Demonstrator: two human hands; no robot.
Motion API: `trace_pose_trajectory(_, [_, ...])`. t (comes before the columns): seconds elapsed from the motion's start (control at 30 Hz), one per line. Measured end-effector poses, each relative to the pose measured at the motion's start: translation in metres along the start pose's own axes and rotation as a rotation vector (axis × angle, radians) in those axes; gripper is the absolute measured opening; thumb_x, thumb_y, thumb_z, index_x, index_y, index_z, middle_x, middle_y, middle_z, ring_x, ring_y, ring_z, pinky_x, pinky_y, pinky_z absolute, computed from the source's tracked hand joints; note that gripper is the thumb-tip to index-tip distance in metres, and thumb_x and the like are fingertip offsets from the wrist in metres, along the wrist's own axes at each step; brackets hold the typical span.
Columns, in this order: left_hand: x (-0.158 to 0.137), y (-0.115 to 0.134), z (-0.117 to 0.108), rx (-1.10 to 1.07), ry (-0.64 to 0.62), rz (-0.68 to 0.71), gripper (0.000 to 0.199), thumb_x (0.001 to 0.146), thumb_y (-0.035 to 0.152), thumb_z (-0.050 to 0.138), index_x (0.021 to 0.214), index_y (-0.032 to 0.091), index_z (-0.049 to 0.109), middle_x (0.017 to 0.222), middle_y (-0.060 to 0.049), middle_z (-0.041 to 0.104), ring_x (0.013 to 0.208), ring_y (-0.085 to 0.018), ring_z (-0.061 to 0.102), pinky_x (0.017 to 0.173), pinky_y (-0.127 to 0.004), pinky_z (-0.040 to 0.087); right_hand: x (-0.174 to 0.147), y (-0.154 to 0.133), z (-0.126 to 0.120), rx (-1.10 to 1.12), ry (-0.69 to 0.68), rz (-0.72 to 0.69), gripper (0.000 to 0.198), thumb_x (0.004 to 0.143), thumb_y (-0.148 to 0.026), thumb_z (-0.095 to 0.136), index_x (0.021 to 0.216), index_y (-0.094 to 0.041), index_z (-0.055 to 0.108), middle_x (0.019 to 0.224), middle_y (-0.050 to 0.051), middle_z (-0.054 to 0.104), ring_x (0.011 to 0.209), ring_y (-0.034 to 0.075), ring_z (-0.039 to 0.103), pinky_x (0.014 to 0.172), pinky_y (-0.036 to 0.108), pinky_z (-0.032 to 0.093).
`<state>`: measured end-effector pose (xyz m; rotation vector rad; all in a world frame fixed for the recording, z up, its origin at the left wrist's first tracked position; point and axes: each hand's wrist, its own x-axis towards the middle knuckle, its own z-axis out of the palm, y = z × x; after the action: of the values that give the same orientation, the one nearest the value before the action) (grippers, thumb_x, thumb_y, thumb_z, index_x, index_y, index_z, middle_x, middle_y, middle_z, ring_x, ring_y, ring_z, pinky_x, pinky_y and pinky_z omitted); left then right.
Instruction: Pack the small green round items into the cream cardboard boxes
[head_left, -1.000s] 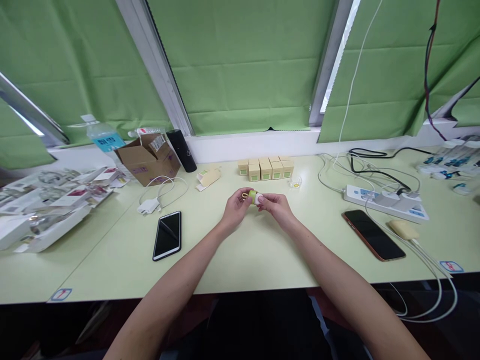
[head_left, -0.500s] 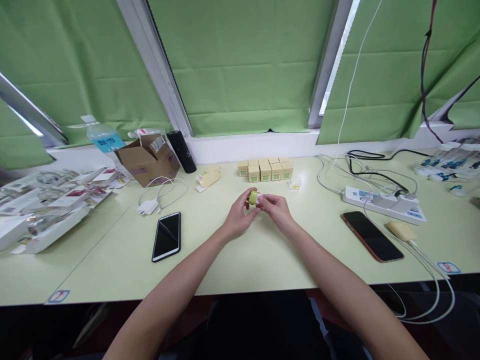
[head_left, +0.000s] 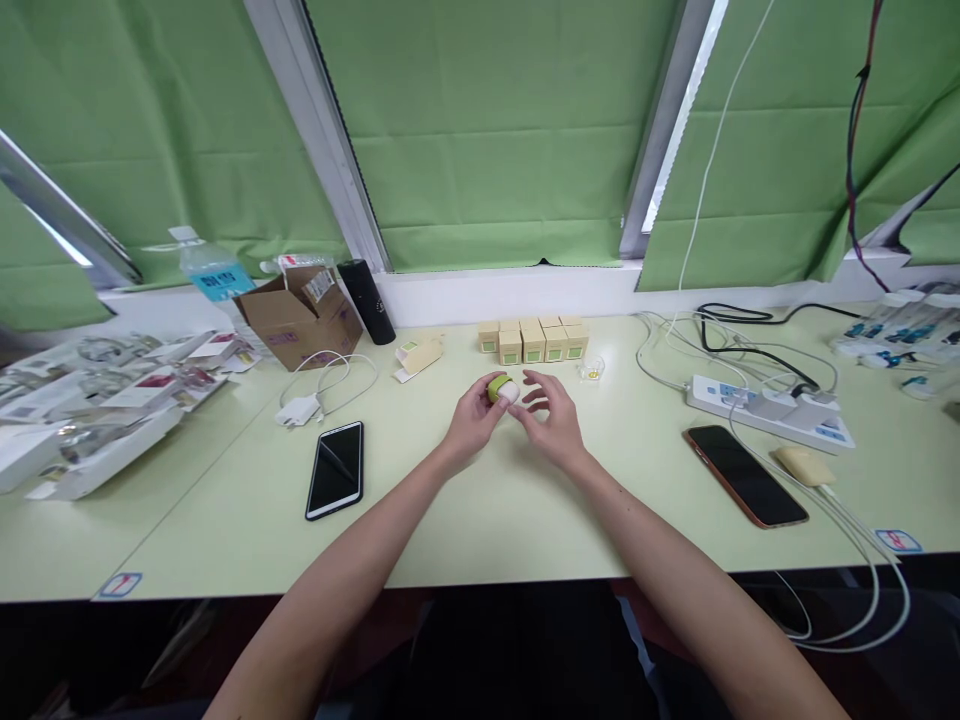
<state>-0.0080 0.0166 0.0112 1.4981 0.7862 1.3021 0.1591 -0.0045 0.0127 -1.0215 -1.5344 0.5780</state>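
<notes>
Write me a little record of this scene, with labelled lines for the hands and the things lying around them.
Left hand: holds a small green-and-white object
Right hand: open, close beside that object; contact unclear
Beyond the hands: a cluster of small boxes, with a clear container to their right
Table, left part: phone, white charger, open cardboard box, black cylinder
Table, right part: second phone, power strip
Backdrop: green blinds
</notes>
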Motion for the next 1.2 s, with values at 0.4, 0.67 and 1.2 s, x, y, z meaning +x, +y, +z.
trace_pose_trajectory(0.4, [-0.001, 0.009, 0.002, -0.143, -0.141, -0.153, 0.048, 0.08, 0.056, 0.081, 0.103, 0.015, 0.071, 0.076, 0.0, 0.056, 0.066, -0.011, 0.047, 0.063, -0.028, 0.04, -0.005, 0.004, -0.003, -0.516, -0.006, -0.465, 0.028, 0.101, -0.028, 0.057, 0.126, -0.026, 0.069, 0.124, 0.011, 0.072, 0.113, 0.027, 0.068, 0.08, 0.037, 0.062])
trace_pose_trajectory(0.67, [-0.003, 0.012, 0.003, -0.168, -0.155, -0.136, 0.046, 0.083, 0.055, 0.079, 0.1, 0.013, 0.071, 0.082, -0.004, 0.064, 0.07, -0.013, 0.057, 0.067, -0.029, 0.049, -0.005, 0.006, -0.002, -0.478, -0.031, -0.457, 0.032, 0.102, -0.026, 0.054, 0.131, -0.025, 0.068, 0.128, 0.011, 0.074, 0.116, 0.026, 0.069, 0.079, 0.036, 0.064])
trace_pose_trajectory(1.2, [-0.002, 0.003, 0.011, -0.033, -0.014, -0.007, 0.045, 0.088, 0.053, 0.074, 0.115, 0.017, 0.069, 0.104, -0.009, 0.073, 0.087, -0.019, 0.067, 0.079, -0.035, 0.059, -0.003, 0.006, 0.002, -0.443, 0.003, -0.542, 0.033, 0.105, -0.02, 0.05, 0.131, -0.023, 0.068, 0.127, 0.012, 0.075, 0.119, 0.024, 0.071, 0.094, 0.04, 0.064])
